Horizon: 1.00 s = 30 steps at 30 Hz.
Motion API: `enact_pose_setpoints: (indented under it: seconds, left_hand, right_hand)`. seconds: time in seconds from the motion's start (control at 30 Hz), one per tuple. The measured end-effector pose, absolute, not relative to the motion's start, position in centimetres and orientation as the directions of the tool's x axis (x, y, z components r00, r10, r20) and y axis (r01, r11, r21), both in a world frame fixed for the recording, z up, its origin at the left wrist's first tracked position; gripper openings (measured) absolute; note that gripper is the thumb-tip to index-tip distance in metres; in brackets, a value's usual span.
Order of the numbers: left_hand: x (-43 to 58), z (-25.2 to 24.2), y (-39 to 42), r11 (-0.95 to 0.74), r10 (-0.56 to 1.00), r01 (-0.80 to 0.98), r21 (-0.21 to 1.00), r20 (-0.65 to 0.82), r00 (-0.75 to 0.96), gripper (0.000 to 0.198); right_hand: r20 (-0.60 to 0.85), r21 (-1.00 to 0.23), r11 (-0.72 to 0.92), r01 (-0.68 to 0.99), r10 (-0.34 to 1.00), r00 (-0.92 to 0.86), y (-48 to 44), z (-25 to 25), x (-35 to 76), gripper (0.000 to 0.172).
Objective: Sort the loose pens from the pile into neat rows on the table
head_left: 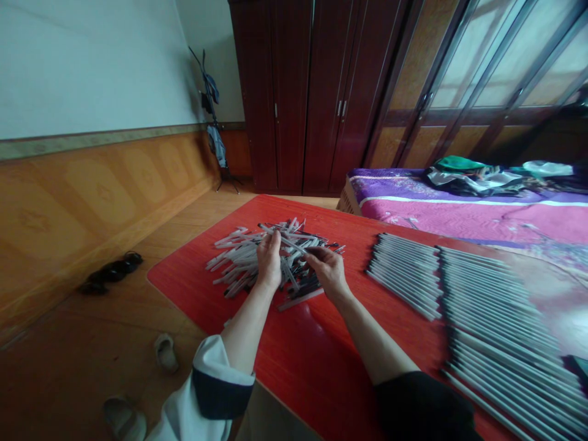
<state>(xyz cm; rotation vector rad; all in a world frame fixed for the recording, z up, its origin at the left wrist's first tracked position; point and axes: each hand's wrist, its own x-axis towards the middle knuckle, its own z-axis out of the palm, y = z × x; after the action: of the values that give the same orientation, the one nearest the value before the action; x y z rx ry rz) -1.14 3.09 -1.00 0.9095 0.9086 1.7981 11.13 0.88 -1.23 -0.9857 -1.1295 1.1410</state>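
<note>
Over a loose pile of white, pen-like tubes [236, 254], some with black ends, my two hands are close together. A thin pale tube [293, 244] runs between them, slanting down to the right. My left hand [270, 260] is closed around its left part, thumb upward. The fingertips of my right hand [328, 269] pinch its right end. Whether a cap or another small part is in the fingers cannot be made out. To the right, similar tubes lie side by side in a shorter row [407, 269] and a longer row [500, 318], black ends aligned on the left.
The red table [316, 355] carries all the tubes. Beyond its right side is a bed [390, 205] with clothes [478, 174] on it. A dark wardrobe [294, 92] and a coat stand [211, 104] are at the back. Slippers [165, 352] lie on the floor at left.
</note>
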Motion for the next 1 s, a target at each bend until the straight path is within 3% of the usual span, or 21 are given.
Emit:
enact_pose_setpoints:
  seconds: [0.13, 0.43, 0.7, 0.8, 0.87, 0.93, 1.0]
  left_hand:
    - [-1.1, -1.1, 3.1, -0.304, 0.937, -0.444, 0.843, 0.181, -0.298, 0.034]
    - [-0.2, -0.8, 3.0, -0.267, 0.958, -0.577, 0.772, 0.145, -0.249, 0.031]
    - [-0.2, -1.2, 3.2, -0.261, 0.955, -0.532, 0.806, 0.134, -0.265, 0.031]
    - [-0.2, -1.1, 3.2, -0.251, 0.959, -0.546, 0.799, 0.127, -0.254, 0.031]
    - [-0.1, -1.1, 3.1, -0.243, 0.964, -0.548, 0.801, 0.135, -0.23, 0.032]
    - [0.1, -1.1, 2.9, -0.231, 0.971, -0.534, 0.813, 0.155, -0.183, 0.032]
    - [0.4, -1.0, 2.4, -0.21, 0.978, -0.506, 0.837, 0.184, -0.102, 0.032]
  right_hand:
    - [0.092, -0.961, 0.098, -0.259, 0.995, 0.036, 0.5, -0.6, 11.1, 0.034]
    - [0.059, -0.956, 0.071, -0.283, 0.997, 0.051, 0.1, 0.2, 11.3, 0.03]
    - [0.055, -0.966, 0.062, -0.249, 0.998, 0.033, 0.3, -0.4, 11.4, 0.029]
    - [0.16, -0.986, 0.16, -0.053, 0.987, 0.003, 0.6, -0.3, 11.8, 0.027]
    - [0.252, -0.931, 0.25, 0.265, 0.967, -0.03, 0.3, 0.2, 12.2, 0.022]
    - [0.297, -0.737, 0.268, 0.621, 0.953, -0.059, -0.5, 1.2, 12.5, 0.019]
    - [0.311, -0.51, 0.23, 0.828, 0.948, -0.072, -1.6, 2.2, 12.8, 0.018]
